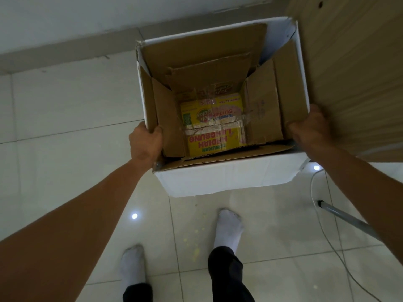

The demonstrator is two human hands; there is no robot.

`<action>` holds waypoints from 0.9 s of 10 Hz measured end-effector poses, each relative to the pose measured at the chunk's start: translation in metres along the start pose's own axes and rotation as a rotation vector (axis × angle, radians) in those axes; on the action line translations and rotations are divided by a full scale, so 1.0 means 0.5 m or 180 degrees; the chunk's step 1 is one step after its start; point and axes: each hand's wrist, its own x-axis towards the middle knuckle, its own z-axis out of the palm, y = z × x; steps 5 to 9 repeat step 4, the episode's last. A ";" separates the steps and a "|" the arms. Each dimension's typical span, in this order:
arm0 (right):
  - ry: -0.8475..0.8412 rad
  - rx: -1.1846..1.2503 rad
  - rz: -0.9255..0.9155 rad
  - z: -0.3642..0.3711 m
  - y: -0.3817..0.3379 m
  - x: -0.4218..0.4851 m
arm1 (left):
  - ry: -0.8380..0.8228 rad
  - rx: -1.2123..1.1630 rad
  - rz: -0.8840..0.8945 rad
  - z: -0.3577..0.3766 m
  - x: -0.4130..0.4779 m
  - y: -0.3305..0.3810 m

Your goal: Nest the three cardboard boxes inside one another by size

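A large box (pixel 229 175), white outside and brown inside, hangs open-topped in front of me above the floor. Inside it sits a brown cardboard box (pixel 261 110) with its flaps up against the walls. At the bottom of that one lies a small yellow printed box (pixel 214 125) with red lettering and tape across it. My left hand (pixel 146 141) grips the large box's left rim, thumb inside. My right hand (pixel 309 127) grips its right rim near the front corner.
White glossy floor tiles (pixel 65 118) spread below, with a grey skirting along the wall at the back. A wooden panel (pixel 353 62) stands close on the right. A metal leg (pixel 349 219) and a thin white cable (pixel 320 216) lie at the right. My socked feet (pixel 227 227) stand below the box.
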 end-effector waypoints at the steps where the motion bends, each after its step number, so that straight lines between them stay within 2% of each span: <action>1: -0.0007 0.0020 -0.0020 -0.001 -0.003 -0.004 | -0.0104 0.0028 -0.0075 -0.012 0.005 -0.004; 2: 0.0215 -0.0252 -0.0362 0.003 -0.014 -0.028 | -0.0346 0.0131 -0.0140 -0.029 0.007 -0.004; 3: 0.0424 -0.0513 -0.1106 0.018 -0.034 -0.066 | -0.0413 0.0248 -0.0023 -0.052 0.003 -0.012; 4: 0.0276 -0.0524 -0.1450 0.041 -0.065 -0.099 | -0.0285 0.0158 0.0086 -0.088 -0.012 -0.018; 9: 0.0276 -0.0524 -0.1450 0.041 -0.065 -0.099 | -0.0285 0.0158 0.0086 -0.088 -0.012 -0.018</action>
